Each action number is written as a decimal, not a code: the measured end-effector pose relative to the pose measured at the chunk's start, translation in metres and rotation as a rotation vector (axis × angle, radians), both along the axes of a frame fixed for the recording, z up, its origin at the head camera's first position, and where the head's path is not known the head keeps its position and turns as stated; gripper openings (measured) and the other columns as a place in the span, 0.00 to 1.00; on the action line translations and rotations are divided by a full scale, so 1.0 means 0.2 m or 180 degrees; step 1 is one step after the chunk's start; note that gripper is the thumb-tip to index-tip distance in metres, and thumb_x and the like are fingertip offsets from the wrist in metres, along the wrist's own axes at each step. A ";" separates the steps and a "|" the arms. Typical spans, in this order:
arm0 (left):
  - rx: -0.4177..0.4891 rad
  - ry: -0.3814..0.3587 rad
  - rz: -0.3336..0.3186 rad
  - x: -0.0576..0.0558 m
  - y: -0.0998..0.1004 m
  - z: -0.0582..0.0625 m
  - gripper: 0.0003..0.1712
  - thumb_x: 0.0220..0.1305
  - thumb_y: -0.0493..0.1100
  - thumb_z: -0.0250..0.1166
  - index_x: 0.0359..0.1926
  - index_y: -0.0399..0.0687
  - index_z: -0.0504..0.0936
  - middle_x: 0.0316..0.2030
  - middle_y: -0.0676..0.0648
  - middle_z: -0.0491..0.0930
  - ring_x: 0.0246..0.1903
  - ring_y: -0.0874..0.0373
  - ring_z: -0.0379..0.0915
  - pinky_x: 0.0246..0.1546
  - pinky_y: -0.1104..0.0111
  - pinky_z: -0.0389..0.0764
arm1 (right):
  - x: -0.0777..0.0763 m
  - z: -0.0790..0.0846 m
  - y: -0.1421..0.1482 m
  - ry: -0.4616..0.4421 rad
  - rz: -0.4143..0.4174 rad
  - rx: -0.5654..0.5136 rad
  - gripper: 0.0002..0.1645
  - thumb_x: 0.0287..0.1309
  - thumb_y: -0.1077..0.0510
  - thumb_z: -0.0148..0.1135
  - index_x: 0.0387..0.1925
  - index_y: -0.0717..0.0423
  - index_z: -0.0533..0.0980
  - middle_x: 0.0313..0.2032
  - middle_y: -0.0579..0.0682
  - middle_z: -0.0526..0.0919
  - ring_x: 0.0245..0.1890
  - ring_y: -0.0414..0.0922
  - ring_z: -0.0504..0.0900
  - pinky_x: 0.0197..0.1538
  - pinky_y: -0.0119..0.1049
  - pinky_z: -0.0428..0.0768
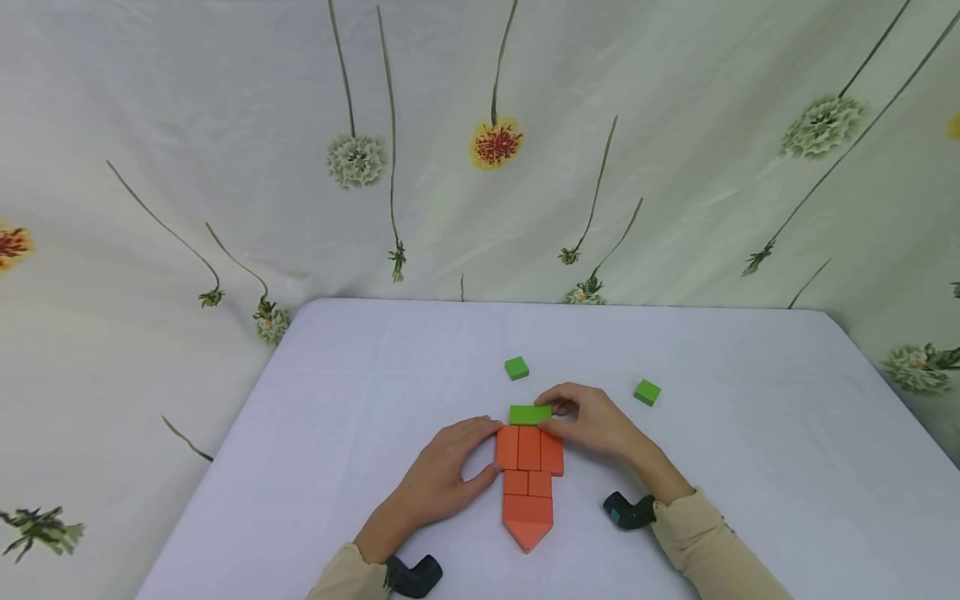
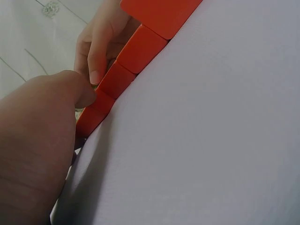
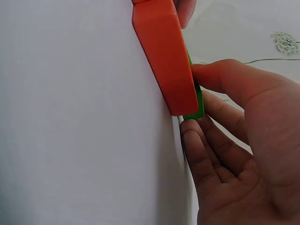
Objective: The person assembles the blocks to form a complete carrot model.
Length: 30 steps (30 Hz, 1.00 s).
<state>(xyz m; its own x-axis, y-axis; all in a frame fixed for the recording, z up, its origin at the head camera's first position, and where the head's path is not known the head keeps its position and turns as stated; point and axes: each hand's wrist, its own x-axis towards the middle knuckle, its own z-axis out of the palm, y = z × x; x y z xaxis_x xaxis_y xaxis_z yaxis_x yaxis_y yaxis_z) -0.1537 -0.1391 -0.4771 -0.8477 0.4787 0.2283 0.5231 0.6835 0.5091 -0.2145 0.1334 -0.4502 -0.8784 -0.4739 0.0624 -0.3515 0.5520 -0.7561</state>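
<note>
A green rectangular block (image 1: 530,415) lies across the top of a row of upright orange blocks (image 1: 528,448). My right hand (image 1: 592,421) pinches its right end between thumb and fingers; in the right wrist view the green block (image 3: 200,105) shows partly behind an orange block (image 3: 164,56). My left hand (image 1: 453,467) rests along the row's left side, its fairly straight fingers at the top left corner and its thumb lower down. Below the row come two small orange blocks (image 1: 527,483), an orange rectangular block (image 1: 527,507) and an orange triangular block (image 1: 527,535) pointing down.
Two small green blocks, one (image 1: 517,368) behind the figure and another (image 1: 647,392) to the right, lie on the white table (image 1: 375,358). Black wrist devices (image 1: 414,577) are on both wrists. A flower-patterned cloth (image 1: 225,100) hangs behind the table.
</note>
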 end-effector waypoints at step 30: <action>-0.0030 -0.0002 -0.0004 0.00 0.00 0.00 0.33 0.68 0.52 0.69 0.71 0.52 0.74 0.68 0.51 0.77 0.71 0.54 0.69 0.71 0.54 0.72 | 0.00 0.02 0.03 0.0077 0.0131 0.0128 0.18 0.65 0.55 0.69 0.55 0.51 0.83 0.50 0.44 0.86 0.49 0.42 0.81 0.58 0.42 0.84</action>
<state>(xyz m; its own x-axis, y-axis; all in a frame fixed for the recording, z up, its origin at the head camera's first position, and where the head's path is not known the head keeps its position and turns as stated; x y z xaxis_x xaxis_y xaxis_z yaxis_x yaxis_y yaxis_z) -0.1535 -0.1383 -0.4762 -0.8473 0.4820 0.2233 0.5237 0.6876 0.5030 -0.2148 0.1387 -0.4453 -0.8566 -0.5120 0.0635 -0.3924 0.5665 -0.7247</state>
